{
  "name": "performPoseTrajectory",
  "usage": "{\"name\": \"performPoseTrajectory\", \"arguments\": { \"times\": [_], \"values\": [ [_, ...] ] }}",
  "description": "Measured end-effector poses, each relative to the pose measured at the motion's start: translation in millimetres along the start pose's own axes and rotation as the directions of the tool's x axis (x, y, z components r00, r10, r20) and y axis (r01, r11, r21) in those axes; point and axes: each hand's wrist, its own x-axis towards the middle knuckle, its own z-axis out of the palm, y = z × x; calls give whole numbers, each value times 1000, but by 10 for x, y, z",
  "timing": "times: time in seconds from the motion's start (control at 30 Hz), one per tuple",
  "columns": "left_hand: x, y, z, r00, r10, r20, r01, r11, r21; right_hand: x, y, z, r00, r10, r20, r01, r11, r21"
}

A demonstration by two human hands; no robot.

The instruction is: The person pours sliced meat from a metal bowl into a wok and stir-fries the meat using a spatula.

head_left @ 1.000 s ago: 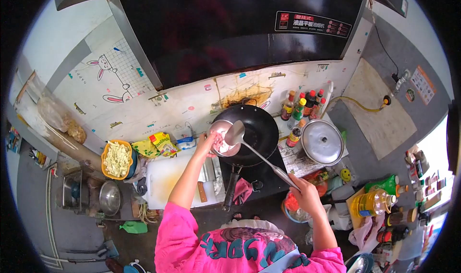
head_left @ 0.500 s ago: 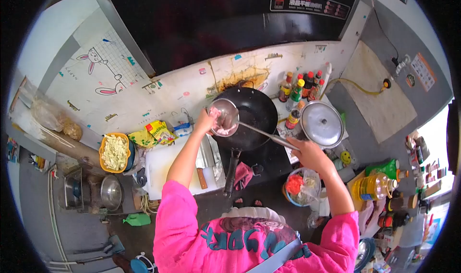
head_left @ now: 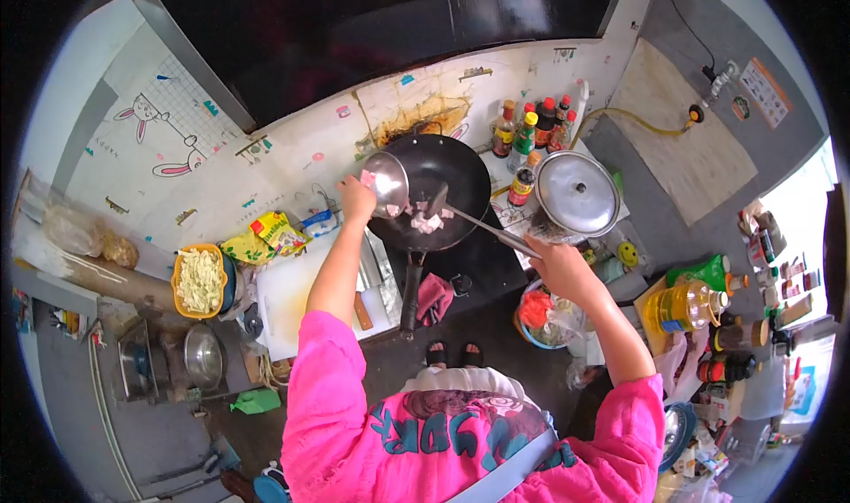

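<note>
My left hand grips the rim of a steel bowl, tilted over the left side of a black wok. Pale pink meat pieces lie in the wok, and a little meat still shows at the bowl's rim. Closed round the handle of a long metal spatula, my right hand is to the right of the wok. The spatula's head is inside the wok beside the meat.
Sauce bottles and a silver lid sit right of the wok. To its left are a cutting board with a cleaver, seasoning packets and an orange basket of chopped vegetables. The wok handle points toward me.
Meat has dropped from the bowl into the wok. The bowl has tipped further, and the spatula head has moved from the bowl down into the wok.
</note>
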Motion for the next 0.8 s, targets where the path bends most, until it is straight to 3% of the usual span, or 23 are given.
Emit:
{"name": "performPoseTrajectory", "arguments": {
  "times": [0.07, 0.1, 0.2, 0.33, 0.37, 0.5, 0.6, 0.73, 0.8],
  "values": [
    [-98, 242, -194, 978, -209, 2, 206, 961, -186, -20, 37, -12, 999, 50, -6, -50, 999, 12],
    [-42, 174, -268, 945, -283, 161, 321, 893, -315, -60, 39, -5, 998, 61, -23, -60, 998, 37],
    [-72, 8, -535, 862, -234, 449, 495, 582, -646, -177, 65, -29, 989, 135, -60, -130, 988, 78],
    [-230, -96, -799, 840, -264, 475, 529, 594, -606, -314, 142, 145, 985, 160, -67, -143, 968, 208],
    [-205, -214, -806, 843, -200, 499, 516, 559, -649, -322, 171, 244, 983, 163, -81, -142, 966, 218],
    [-312, -163, -970, 826, -252, 504, 557, 498, -665, -337, -84, 389, 978, 203, -53, -202, 979, 34],
    [-413, -169, -1066, 825, -214, 524, 556, 476, -681, -324, -59, 607, 975, 156, -157, -140, 984, 109],
    [-419, -300, -1031, 810, -210, 547, 566, 522, -638, -310, -113, 746, 978, 182, -101, -164, 973, 164],
    [-423, -361, -1012, 804, -173, 569, 575, 471, -669, -351, -245, 679, 975, 196, -103, -182, 974, 133]
  ]
}}
